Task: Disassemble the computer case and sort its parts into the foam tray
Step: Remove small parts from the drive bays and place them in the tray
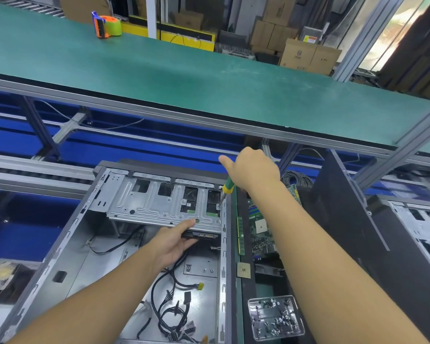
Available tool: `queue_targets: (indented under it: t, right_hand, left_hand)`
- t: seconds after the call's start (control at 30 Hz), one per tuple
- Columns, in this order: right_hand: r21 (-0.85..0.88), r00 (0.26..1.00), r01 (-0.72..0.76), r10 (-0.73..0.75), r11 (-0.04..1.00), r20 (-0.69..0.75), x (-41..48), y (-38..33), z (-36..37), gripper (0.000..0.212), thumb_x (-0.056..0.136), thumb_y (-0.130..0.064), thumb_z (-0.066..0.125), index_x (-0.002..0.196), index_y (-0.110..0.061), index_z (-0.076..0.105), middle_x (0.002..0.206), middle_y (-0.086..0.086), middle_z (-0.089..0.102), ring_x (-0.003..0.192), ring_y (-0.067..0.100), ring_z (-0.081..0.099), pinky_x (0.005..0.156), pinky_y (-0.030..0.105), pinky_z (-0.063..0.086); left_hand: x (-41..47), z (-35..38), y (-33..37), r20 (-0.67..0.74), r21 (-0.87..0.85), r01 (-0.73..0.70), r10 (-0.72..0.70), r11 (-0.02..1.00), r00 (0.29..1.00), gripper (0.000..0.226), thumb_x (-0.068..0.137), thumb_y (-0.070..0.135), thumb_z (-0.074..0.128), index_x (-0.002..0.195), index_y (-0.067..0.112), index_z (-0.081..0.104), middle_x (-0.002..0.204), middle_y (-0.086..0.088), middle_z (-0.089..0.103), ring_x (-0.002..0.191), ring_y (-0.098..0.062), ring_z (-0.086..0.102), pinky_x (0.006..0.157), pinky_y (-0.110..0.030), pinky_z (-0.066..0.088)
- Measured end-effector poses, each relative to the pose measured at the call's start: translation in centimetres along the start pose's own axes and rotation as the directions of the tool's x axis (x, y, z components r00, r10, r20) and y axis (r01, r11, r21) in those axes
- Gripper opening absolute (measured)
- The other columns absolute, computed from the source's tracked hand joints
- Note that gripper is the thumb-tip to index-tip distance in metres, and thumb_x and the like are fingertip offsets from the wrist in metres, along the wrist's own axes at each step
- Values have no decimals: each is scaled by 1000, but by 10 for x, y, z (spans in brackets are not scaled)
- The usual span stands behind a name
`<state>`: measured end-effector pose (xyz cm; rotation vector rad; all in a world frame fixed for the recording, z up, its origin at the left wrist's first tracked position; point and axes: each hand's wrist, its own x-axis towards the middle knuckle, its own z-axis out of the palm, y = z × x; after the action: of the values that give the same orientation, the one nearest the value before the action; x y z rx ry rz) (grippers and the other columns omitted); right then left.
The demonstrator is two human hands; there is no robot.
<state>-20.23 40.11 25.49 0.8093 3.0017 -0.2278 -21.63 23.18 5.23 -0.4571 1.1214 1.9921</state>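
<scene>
Steel drive cage [164, 204] sits inside the open computer case [60, 244]. Right hand [255, 171] grips a screwdriver [227, 186], tip at a cage corner screw. Left hand [176, 238] clasps the cage's front edge. Motherboard [258, 227] and memory stick [240, 234] already lie in the foam tray [245, 289]; cage and cables [169, 309] are left.

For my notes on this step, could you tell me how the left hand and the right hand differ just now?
The left hand holds the front edge of the metal drive cage, thumb on top; the right hand grips a green and yellow screwdriver. The left hand sits low inside the computer case; the right hand is raised over the cage's right corner, thumb stuck out. Both work on the same cage.
</scene>
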Motion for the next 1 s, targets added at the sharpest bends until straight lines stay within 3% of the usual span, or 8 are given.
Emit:
queue_targets:
  t: [0.17,0.33,0.43,0.53,0.73,0.83,1.0]
  right_hand:
    - [-95,996,-17,25,995,84,7,-1,-5,59,102,-61,30,92,-8,54,81,6,60,67,26,58,55,31,41]
    - [-165,999,-28,32,986,23,8,-7,-7,59,101,-62,30,73,-13,44,72,4,56,59,22,51,49,29,32]
    - [-108,996,65,-59,992,64,9,-12,-2,47,104,-49,34,76,-13,45,76,4,58,62,22,52,54,31,36]
    - [-11,991,91,-89,996,102,10,-17,0,30,104,-39,39,98,-10,43,78,4,53,65,21,50,56,33,35]
    - [21,966,152,-153,988,209,11,-8,-12,24,102,-34,46,110,-12,42,81,3,51,70,22,49,55,34,35]
    - [39,948,197,-200,980,247,11,4,-20,24,101,-37,50,108,-14,44,81,1,51,64,18,46,52,33,33]
    - [36,910,330,-328,943,255,8,10,-17,24,100,-39,53,99,-18,43,82,-1,50,70,20,48,57,34,34]
  left_hand:
    - [-3,2,1,-9,18,-8,8,1000,1000,34,88,6,72,118,-5,59,105,-15,75,93,-24,74,64,-30,60]
    - [-6,4,1,-25,19,-16,16,1000,1000,34,87,6,72,116,-5,60,102,-14,76,88,-23,74,62,-30,60]
    - [-7,5,1,-27,26,-20,20,999,999,33,88,6,72,116,-5,60,102,-14,76,89,-23,74,63,-30,60]
    - [-7,5,1,-26,28,-19,19,999,999,30,88,6,72,114,-4,61,102,-14,76,86,-22,75,64,-31,60]
    - [-9,6,1,-27,22,-23,23,1000,999,26,89,5,70,111,-4,61,99,-16,76,84,-23,75,64,-31,60]
    - [-10,7,1,-26,22,-24,25,999,999,25,89,4,70,111,-3,60,98,-16,76,83,-23,75,61,-30,60]
    - [-8,7,1,-53,46,-36,39,998,998,28,88,5,72,112,-4,60,100,-17,76,83,-22,75,65,-31,59]
